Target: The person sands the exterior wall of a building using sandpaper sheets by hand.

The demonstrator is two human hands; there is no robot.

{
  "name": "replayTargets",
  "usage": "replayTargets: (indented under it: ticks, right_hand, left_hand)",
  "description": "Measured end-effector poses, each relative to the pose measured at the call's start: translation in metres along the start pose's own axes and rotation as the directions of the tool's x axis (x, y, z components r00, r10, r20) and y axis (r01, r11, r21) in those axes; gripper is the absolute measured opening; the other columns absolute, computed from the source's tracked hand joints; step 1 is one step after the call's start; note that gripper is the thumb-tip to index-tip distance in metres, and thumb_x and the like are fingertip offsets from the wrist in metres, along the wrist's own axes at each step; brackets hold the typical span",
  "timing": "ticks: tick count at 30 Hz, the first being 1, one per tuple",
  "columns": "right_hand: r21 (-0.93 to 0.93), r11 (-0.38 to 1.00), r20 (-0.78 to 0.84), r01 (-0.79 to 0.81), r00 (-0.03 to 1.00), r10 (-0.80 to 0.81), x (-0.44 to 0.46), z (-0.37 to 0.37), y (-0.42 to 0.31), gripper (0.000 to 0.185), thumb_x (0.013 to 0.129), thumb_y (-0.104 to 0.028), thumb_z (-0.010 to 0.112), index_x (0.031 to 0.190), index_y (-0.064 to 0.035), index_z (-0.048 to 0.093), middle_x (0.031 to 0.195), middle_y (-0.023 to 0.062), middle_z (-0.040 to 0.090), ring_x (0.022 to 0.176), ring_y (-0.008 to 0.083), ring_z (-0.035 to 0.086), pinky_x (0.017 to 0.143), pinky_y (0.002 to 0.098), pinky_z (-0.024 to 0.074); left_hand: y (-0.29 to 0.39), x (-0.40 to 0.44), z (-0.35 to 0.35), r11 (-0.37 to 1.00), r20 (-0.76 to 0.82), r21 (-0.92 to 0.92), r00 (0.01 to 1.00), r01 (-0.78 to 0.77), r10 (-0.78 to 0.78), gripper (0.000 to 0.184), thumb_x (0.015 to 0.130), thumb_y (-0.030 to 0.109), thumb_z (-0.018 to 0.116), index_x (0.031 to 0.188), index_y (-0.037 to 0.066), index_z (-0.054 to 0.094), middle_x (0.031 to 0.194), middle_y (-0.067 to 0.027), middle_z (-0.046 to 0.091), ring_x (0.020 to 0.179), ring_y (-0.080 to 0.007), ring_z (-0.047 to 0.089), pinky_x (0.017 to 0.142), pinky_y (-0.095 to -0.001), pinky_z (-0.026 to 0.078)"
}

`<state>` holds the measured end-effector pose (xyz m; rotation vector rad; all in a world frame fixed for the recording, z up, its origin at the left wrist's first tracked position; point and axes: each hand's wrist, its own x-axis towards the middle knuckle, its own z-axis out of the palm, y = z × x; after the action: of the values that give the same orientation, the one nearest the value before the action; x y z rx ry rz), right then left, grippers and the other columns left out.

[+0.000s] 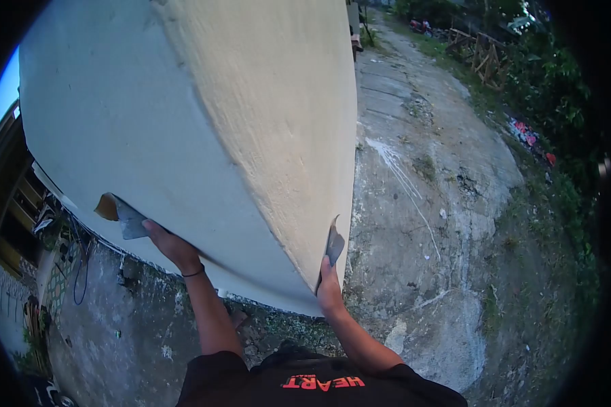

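A pale, painted wall corner [251,183] rises in front of me, with a rough, uneven edge running down between its two faces. My left hand [173,247] is against the left face, its fingers closed on a grey piece of sandpaper [130,222] whose far end curls up and shows a brown side. At the right face, near the lower end of the corner, my right hand [328,288] grips another grey, curled piece of sandpaper [335,245]. Parts of both sheets and some fingertips are hidden by the hands.
Rough concrete ground [414,224] with white paint splashes runs along the right side. Green plants [550,102] and a wooden fence [478,55] border it. A dark cable [81,278] hangs at the left, near a building with yellowish woodwork [24,203].
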<state>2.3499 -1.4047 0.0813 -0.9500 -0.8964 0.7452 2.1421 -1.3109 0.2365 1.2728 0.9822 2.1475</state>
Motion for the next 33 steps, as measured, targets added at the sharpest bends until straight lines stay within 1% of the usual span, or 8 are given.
replayTargets:
  ticks: [5,7,12,18,20,24,26,33]
  right_hand:
    - [0.309,0.949,-0.014,0.061,0.998,-0.059,0.009,0.031,-0.098,0.05,0.095,-0.035,0.031,0.124,0.0051,0.036,0.12,0.0153,0.046,0.107,0.0206,0.047,0.092,0.0329,0.0356]
    - [0.011,0.914,-0.031,0.407,0.913,-0.406,-0.019,0.055,-0.1,0.071,0.09,-0.038,0.031,0.136,0.0053,-0.002,0.141,0.0194,0.01,0.128,0.0313,0.02,0.103,0.04,0.0199]
    - [-0.816,0.392,0.051,0.424,0.728,-0.683,-0.034,0.059,-0.043,0.065,0.095,-0.039,0.023,0.137,0.0032,-0.002,0.141,0.0233,-0.013,0.134,0.032,0.0,0.108,0.0411,0.0117]
    - [-0.522,0.849,-0.654,0.088,0.597,-0.464,0.001,0.197,-0.115,0.063,0.093,-0.044,0.024,0.136,0.002,0.014,0.14,0.0267,0.005,0.129,0.0307,0.018,0.106,0.0432,0.0177]
    - [-0.982,-0.153,0.191,0.116,0.516,-0.835,0.019,0.182,-0.074,0.065,0.091,-0.051,0.015,0.136,-0.0047,0.024,0.139,0.0294,0.006,0.132,0.0383,0.006,0.104,0.0516,0.0054]
    - [-0.967,-0.173,0.244,0.185,0.501,-0.83,0.019,0.234,-0.003,0.067,0.09,-0.055,0.017,0.137,-0.0094,0.023,0.14,0.0298,0.003,0.132,0.0397,0.002,0.101,0.0556,0.0006]
    - [-0.943,0.333,-0.279,0.015,0.51,-0.813,0.024,0.274,0.003,0.059,0.093,-0.044,0.019,0.137,-0.004,0.018,0.14,0.0269,0.009,0.131,0.0374,0.011,0.102,0.0526,0.0043]
    - [-0.934,0.305,-0.216,0.187,0.386,-0.897,0.045,0.382,0.065,0.054,0.094,-0.037,0.023,0.134,-0.0008,0.026,0.14,0.0262,0.012,0.13,0.0382,0.012,0.102,0.0522,0.007]
  left_hand:
    - [-0.039,-0.062,-0.022,0.849,0.209,0.371,0.925,-0.375,0.317,0.074,0.09,0.048,0.029,0.135,-0.008,0.012,0.144,-0.0216,0.004,0.133,-0.0348,0.003,0.106,-0.0432,0.004]
    - [-0.037,-0.005,-0.04,0.868,0.154,0.287,0.914,-0.406,0.376,0.067,0.091,0.04,0.033,0.135,-0.007,0.011,0.143,-0.0204,0.008,0.133,-0.0319,0.006,0.106,-0.0398,0.006]
    - [-0.069,0.111,-0.094,0.938,-0.08,0.13,0.94,-0.321,0.332,0.056,0.093,0.03,0.036,0.132,-0.007,0.019,0.14,-0.0188,0.017,0.131,-0.0294,0.016,0.106,-0.036,0.01]
    - [-0.109,0.068,-0.121,0.724,0.393,0.445,0.841,-0.528,0.371,0.047,0.091,0.043,0.025,0.125,0.019,0.047,0.139,-0.0206,0.024,0.13,-0.0376,0.017,0.105,-0.051,0.008]
    - [-0.11,0.142,-0.148,0.807,0.167,0.414,0.906,-0.422,0.388,0.052,0.092,0.04,0.024,0.129,0.007,0.037,0.141,-0.0216,0.017,0.131,-0.0388,0.012,0.105,-0.0508,0.006]
    - [-0.136,0.182,-0.186,0.877,0.048,0.403,0.963,-0.261,0.265,0.061,0.092,0.04,0.024,0.13,-0.008,0.025,0.142,-0.0222,0.009,0.132,-0.0389,0.004,0.105,-0.0502,0.006]
    - [-0.165,0.139,-0.206,0.851,0.237,0.451,0.955,-0.27,0.178,0.051,0.092,0.041,0.028,0.131,0.01,0.033,0.143,-0.017,0.013,0.132,-0.0357,0.009,0.106,-0.05,0.007]
    - [-0.205,0.195,-0.293,0.772,0.449,0.486,0.875,-0.41,0.183,0.04,0.089,0.038,0.036,0.127,0.025,0.043,0.141,-0.0115,0.022,0.131,-0.0312,0.017,0.107,-0.05,0.009]
